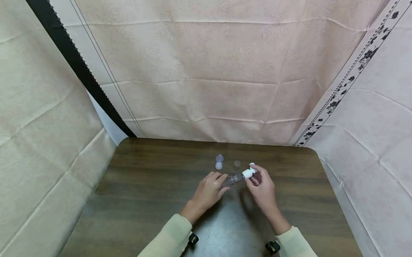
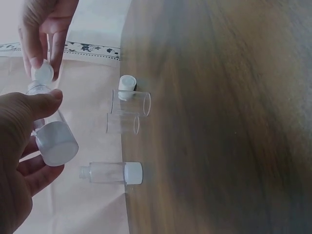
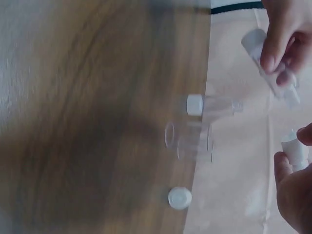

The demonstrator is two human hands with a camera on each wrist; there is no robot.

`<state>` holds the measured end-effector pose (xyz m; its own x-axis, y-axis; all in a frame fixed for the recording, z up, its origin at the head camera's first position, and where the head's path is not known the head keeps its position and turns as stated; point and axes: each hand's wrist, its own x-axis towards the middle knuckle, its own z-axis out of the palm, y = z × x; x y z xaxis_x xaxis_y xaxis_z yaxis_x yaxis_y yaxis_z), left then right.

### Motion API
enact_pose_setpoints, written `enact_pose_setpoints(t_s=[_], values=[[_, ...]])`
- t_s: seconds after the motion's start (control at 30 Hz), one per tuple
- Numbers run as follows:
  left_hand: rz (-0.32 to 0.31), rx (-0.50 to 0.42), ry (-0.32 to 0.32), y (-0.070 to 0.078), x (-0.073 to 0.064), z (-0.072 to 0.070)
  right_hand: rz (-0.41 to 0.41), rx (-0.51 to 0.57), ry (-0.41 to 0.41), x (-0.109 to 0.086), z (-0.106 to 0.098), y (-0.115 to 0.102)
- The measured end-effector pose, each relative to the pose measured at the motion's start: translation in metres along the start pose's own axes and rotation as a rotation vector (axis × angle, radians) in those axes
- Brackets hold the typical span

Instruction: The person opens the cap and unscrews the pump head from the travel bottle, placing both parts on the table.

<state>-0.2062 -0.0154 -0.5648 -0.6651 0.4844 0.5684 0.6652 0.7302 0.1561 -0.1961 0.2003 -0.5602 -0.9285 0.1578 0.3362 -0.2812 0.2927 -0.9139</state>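
Note:
My left hand (image 1: pixel 208 192) grips a small clear bottle with a white base (image 2: pixel 57 144), tilted so its neck faces my right hand (image 1: pixel 264 191). Between thumb and fingers, the right hand pinches a white pump top (image 3: pixel 294 149). In the right wrist view, a narrow gap separates the pump top from the bottle's neck. Beyond the hands on the table stand a second clear bottle (image 3: pixel 222 105) with a white base, two clear cylindrical covers (image 2: pixel 130 103) side by side, and another white pump top (image 3: pixel 180 198), which the right hand partly overlaps in the head view.
The brown wooden table (image 1: pixel 138 201) has rounded far corners. Pale patterned cloth (image 1: pixel 211 68) hangs behind it and along both sides. A dark strap-mounted device (image 1: pixel 272 247) sits at the right wrist, another dark device (image 1: pixel 193 239) at the left.

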Motion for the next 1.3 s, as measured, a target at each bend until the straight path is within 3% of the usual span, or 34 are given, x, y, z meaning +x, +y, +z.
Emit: enact_pose_setpoints(t_s=[0.13,0.37,0.53,0.77,0.97,1.3], values=[[-0.002,-0.007,0.018,-0.002,-0.001,-0.002,-0.041,-0.066,-0.025,0.009,-0.013,0.004],[-0.022,-0.03,0.004,-0.006,-0.003,-0.004,0.014,-0.164,-0.104,0.023,-0.03,0.02],[-0.028,-0.032,0.007,-0.008,-0.003,-0.005,0.004,-0.303,-0.192,0.028,-0.037,0.032],[-0.035,-0.044,0.001,-0.01,-0.004,-0.007,0.051,-0.387,-0.33,0.032,-0.039,0.047],[-0.039,-0.051,-0.003,-0.011,-0.004,-0.007,0.115,-0.434,-0.375,0.034,-0.036,0.058],[-0.044,-0.048,0.0,-0.012,-0.003,-0.008,0.157,-0.535,-0.455,0.035,-0.038,0.063]])
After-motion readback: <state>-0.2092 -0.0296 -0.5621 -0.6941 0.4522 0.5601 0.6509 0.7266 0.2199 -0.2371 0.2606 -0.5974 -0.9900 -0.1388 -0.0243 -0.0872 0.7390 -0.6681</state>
